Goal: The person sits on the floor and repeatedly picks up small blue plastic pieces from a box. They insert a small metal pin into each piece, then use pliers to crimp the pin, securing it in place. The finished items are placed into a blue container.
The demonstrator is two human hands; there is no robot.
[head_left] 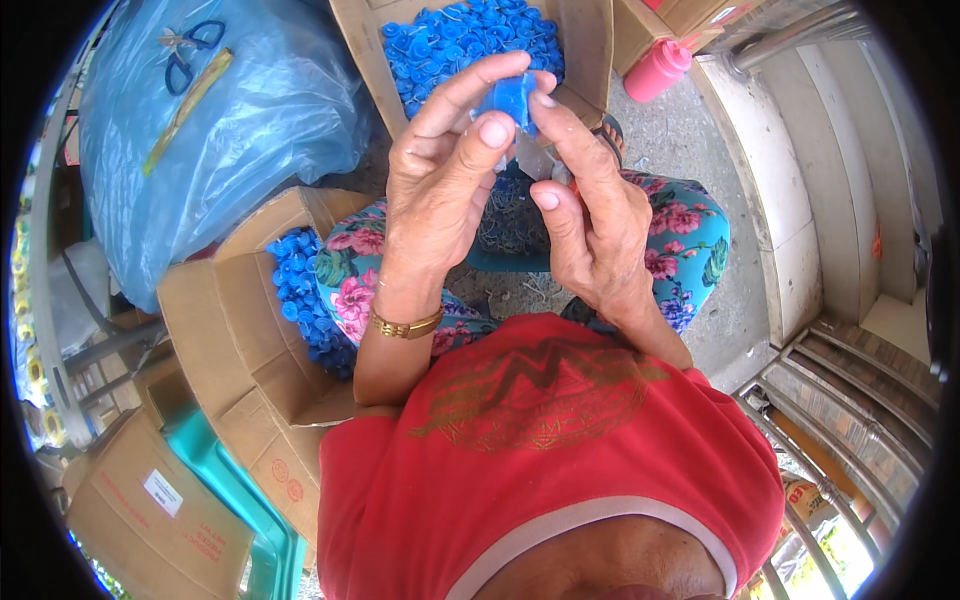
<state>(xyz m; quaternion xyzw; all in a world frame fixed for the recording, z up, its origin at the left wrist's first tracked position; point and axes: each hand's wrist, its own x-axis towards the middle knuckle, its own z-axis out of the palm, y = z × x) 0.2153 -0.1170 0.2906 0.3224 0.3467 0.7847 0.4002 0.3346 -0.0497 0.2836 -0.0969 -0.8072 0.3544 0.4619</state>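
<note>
A small blue plastic piece (511, 99), round like a cap, is pinched in the fingers of my left hand (440, 165), over the far box. The index fingertip of my right hand (600, 215) touches its right side. Below it, a flat grey blade-like piece (534, 160) sticks out from my right fingers. A bit of red or orange shows by the right thumb, and the rest of that piece is hidden in the hand. Under the hands lies a dark container (510, 215) with thin pale scraps in it, partly covered.
Blue pieces (465, 45) fill a cardboard box (595, 50) ahead; more blue pieces (305, 295) lie in a box (220, 320) at left. Scissors (180, 60) and a yellow strip (190, 110) rest on a blue plastic bag (260, 120). A pink bottle (657, 70) stands near steps (780, 180).
</note>
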